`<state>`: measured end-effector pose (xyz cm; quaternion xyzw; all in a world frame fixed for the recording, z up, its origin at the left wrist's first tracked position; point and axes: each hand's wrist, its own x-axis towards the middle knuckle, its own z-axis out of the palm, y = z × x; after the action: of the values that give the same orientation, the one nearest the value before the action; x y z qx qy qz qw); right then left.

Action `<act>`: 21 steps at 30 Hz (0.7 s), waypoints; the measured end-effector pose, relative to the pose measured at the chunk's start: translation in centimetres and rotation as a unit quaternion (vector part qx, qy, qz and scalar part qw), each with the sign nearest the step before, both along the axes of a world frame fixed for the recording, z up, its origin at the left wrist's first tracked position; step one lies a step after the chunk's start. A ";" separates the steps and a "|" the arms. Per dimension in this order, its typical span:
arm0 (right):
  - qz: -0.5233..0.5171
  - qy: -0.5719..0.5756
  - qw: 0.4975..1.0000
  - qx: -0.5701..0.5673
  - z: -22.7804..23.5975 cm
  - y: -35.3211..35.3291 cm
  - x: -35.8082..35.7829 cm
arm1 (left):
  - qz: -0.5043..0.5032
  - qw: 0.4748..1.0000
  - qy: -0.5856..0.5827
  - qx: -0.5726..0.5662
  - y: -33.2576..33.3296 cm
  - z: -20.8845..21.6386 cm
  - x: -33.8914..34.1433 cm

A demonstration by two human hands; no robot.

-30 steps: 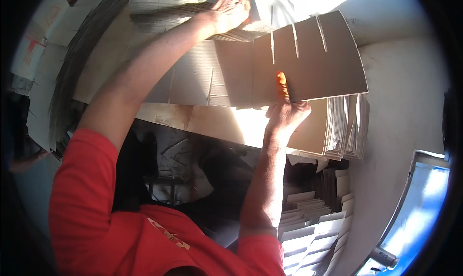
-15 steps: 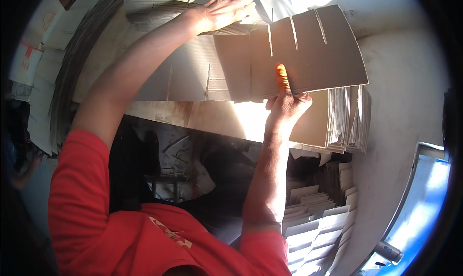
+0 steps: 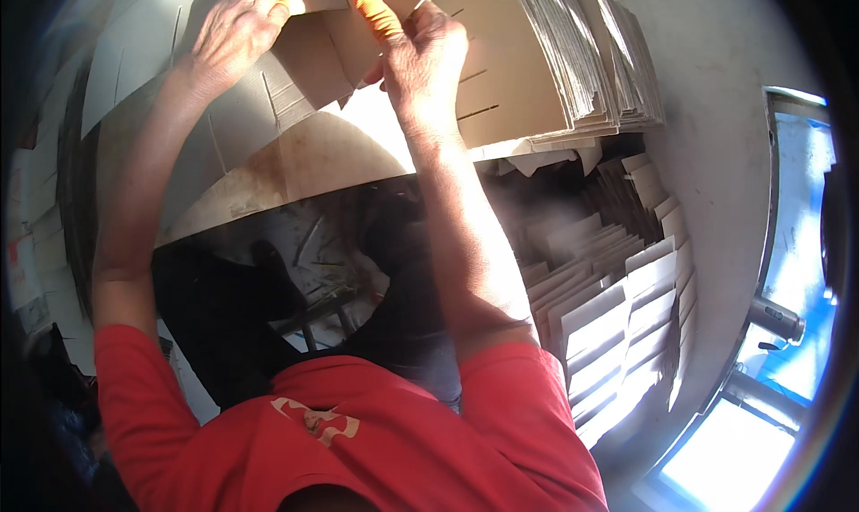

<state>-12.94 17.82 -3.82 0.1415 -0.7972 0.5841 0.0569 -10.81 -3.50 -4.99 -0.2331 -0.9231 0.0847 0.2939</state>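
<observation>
My left hand lies flat with spread fingers on a slotted brown cardboard sheet at the top left, an orange cap on one fingertip. My right hand grips the edge of another slotted cardboard sheet near the top middle; an orange finger cot covers its raised finger. Both arms reach up from my red shirt. The sheets rest on a worn work surface.
A thick stack of cardboard sheets lies at the top right. Rows of upright cardboard pieces stand to the right below the surface. Pale sheets line the left edge. A window frame is at far right.
The view has swung left and closer. My right hand moved up from the sheet's lower edge to grip its top part. My left hand stays pressed on the left sheet.
</observation>
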 end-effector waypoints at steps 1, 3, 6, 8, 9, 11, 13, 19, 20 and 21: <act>0.003 0.017 1.000 0.004 0.5 -0.1 0.0 | 0.005 1.000 0.015 -0.014 -0.6 -0.4 0.1; 0.002 0.055 0.998 0.010 1.2 -0.1 0.6 | -0.004 1.000 0.022 -0.012 -1.6 -0.8 0.4; 0.000 0.096 0.995 0.006 1.6 0.2 1.2 | -0.006 0.987 -0.042 0.155 -0.4 -1.4 0.7; -0.012 0.043 0.997 -0.058 1.0 0.0 1.2 | -0.100 0.989 0.102 0.034 1.4 -0.7 1.9; -0.003 0.037 0.995 -0.089 1.0 -0.2 1.5 | -0.087 0.992 0.089 0.018 2.2 -0.8 3.2; -0.007 0.016 0.996 -0.085 1.7 -0.2 1.9 | -0.049 0.996 0.076 0.006 4.1 -0.8 5.4; -0.012 0.032 0.993 -0.111 1.4 -0.3 1.9 | -0.020 0.997 0.065 0.029 5.2 -0.4 6.6; -0.037 -0.012 0.998 -0.045 1.0 -0.3 1.6 | -0.030 0.939 -0.047 0.338 2.9 1.0 3.1; -0.050 -0.021 0.998 -0.044 1.4 -0.5 1.9 | 0.021 0.954 -0.023 0.299 1.9 0.9 1.3; -0.059 -0.030 0.997 -0.042 1.7 -0.9 2.1 | 0.079 0.955 -0.036 0.282 0.7 0.8 -0.4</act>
<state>-10.82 16.95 -2.09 0.0739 -0.7805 0.6164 0.0735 -11.22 -2.79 -4.16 -0.0697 -0.9350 -0.1643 0.3066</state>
